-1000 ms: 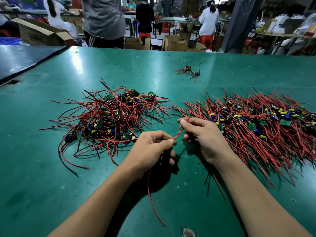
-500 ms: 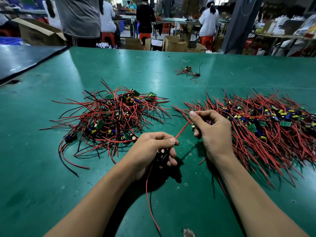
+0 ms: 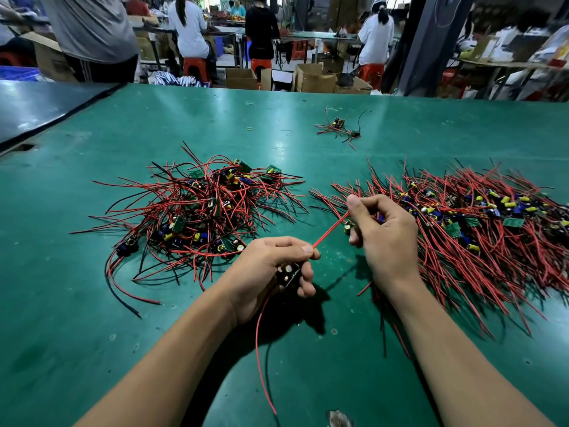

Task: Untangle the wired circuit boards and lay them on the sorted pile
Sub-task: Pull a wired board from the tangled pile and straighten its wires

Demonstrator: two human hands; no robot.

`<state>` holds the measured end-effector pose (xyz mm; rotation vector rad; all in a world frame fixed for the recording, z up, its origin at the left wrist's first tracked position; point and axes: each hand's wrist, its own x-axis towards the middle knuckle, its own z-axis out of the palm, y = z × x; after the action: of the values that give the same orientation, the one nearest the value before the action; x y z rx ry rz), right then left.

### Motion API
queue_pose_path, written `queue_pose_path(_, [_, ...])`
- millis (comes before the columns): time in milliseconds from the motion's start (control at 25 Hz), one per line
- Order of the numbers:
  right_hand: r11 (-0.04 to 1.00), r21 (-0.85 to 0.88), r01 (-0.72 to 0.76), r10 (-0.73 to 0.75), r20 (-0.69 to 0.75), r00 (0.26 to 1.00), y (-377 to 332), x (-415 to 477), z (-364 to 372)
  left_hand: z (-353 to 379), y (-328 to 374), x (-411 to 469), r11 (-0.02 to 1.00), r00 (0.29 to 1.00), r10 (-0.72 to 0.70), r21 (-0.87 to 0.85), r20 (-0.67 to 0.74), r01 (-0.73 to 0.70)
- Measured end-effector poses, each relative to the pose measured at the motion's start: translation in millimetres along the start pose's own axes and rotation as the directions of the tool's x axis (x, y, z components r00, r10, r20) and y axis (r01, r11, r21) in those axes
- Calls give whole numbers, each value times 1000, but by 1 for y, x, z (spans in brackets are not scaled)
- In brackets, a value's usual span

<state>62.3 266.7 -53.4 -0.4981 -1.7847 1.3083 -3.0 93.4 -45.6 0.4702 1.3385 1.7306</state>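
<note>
Both hands hover apart over the green worktop (image 3: 184, 334). The left hand (image 3: 268, 269) curls round a small dark circuit board (image 3: 289, 275) and pinches a thin red wire (image 3: 331, 230), which runs taut up to the right hand (image 3: 385, 241). That hand grips a second small board with a cylindrical capacitor (image 3: 349, 227). A tangled heap of red-and-black wired boards (image 3: 200, 211) lies to the left. The sorted pile of combed-out wired boards (image 3: 468, 223) spreads on the right, just beside the right hand.
</note>
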Motion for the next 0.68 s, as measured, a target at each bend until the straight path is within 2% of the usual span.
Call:
queue_pose_path(40, [949,249,-194,188,48,981,-5,1,3,0,1,0,1000,1000,2,-4,-10,-2])
queue_pose_path(80, [807,455,-376,345,152,926,-10,2,5,-1,1,0,1000,1000,2,-6,-17,-2])
queue_pose_path(120, [658,564,-499,433,258,863,-13,3,5,-1,2,0,1000,1000,2,-5,-19,-2])
queue_pose_path(160, [554,607,-570,472,336,815,-14,4,3,-1,2,0,1000,1000,0,-2,-18,0])
queue_pose_path(200, [500,618,-606,484,381,788,-14,5,1,-1,2,0,1000,1000,-4,0,-17,4])
queue_pose_path(520, [582,469,-664,548,376,747,-14,3,3,2,2,1,998,991,-17,-56,-133,9])
queue_pose_path(680, [686,368,-627,504,382,775,-11,-2,3,-2,6,0,998,987,16,-64,-162,-27])
